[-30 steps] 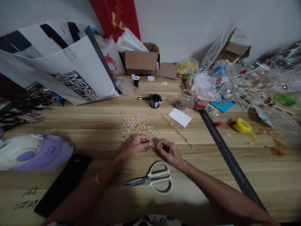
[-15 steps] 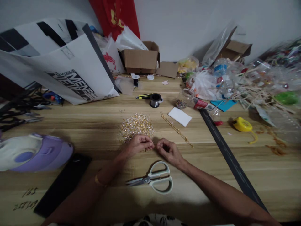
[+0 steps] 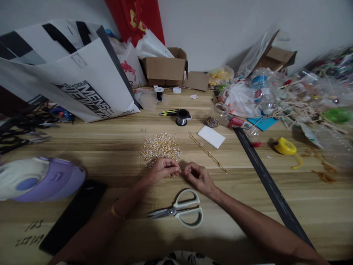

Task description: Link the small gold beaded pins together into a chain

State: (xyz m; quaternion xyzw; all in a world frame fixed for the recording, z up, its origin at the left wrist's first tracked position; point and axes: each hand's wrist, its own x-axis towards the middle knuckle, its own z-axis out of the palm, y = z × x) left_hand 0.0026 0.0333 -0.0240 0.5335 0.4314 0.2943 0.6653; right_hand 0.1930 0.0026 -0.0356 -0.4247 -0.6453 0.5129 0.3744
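Note:
My left hand (image 3: 166, 168) is closed in a pinch at the near edge of a heap of small gold and clear beads (image 3: 160, 148). A bit of gold shows just under its fingers; the rest of what it pinches is too small to make out. Close by on the right, my right hand (image 3: 199, 177) is also pinched, fingertips a short gap from the left ones. Whatever lies between its fingers cannot be seen. A gold beaded chain (image 3: 207, 152) lies beyond my right hand. Scissors with pale handles (image 3: 176, 209) rest on the table below both hands.
Behind the beads stand a spool of silver wire (image 3: 182, 117), a yellow-black cutter (image 3: 168, 112) and a jar (image 3: 217, 114). A white card (image 3: 211, 137) lies by the chain. To the right is a yellow tape measure (image 3: 284, 146); at left, a black phone-like slab (image 3: 74, 215) and a large paper bag (image 3: 91, 81).

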